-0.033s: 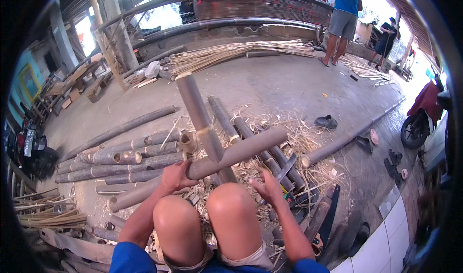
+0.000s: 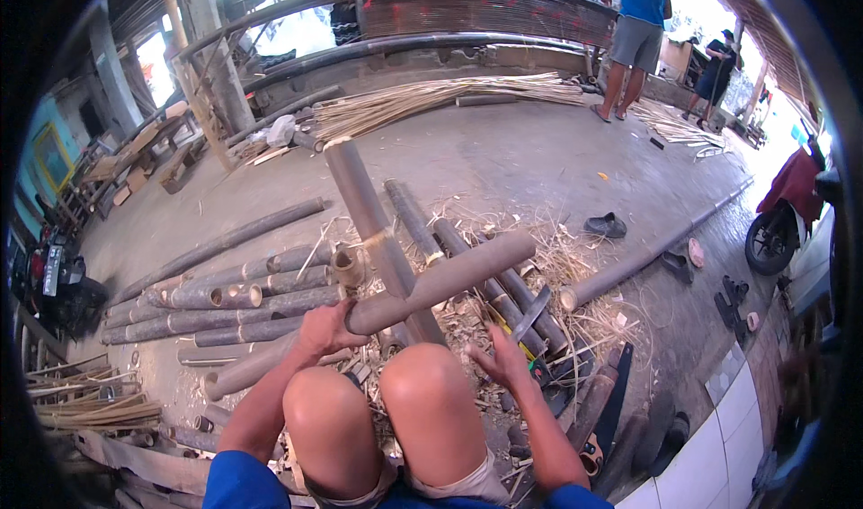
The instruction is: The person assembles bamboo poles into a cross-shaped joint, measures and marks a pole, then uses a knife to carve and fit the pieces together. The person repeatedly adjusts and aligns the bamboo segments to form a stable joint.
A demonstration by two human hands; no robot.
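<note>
- Grip on left [image 2: 325,331]: curled round near part of top tube [image 2: 467,275], thumb uppermost.
- Grip on right [image 2: 502,358]: wide, thumb apart from fingers, nothing seen in it. Blade [image 2: 532,315] just beside; contact with fingertips, cannot tell.
- Top tube: slants up to the right, in front of the knees [image 2: 422,379], across cross tube [image 2: 361,199]. Whether it sits in a cut there, cannot tell.
- Handling, my judgement: keep the crossing steady first; a round tube on a round tube would roll. Press down as well as hold. Free hand should meet the blade from its handle end, edge turned off the knees. Left fingers best kept well back from any stroke.
- Shavings [image 2: 575,273] around the crossing; loose footing for tubes, I'd judge.
- Saw [image 2: 615,403] farther right, blade up, handle toward the person.
- Writing: plate [image 2: 53,270] on motorbike [image 2: 79,298], far left, carries characters; not copied. Red marks on far screen [image 2: 490,14], no words made out. Tools: no label legible.
</note>
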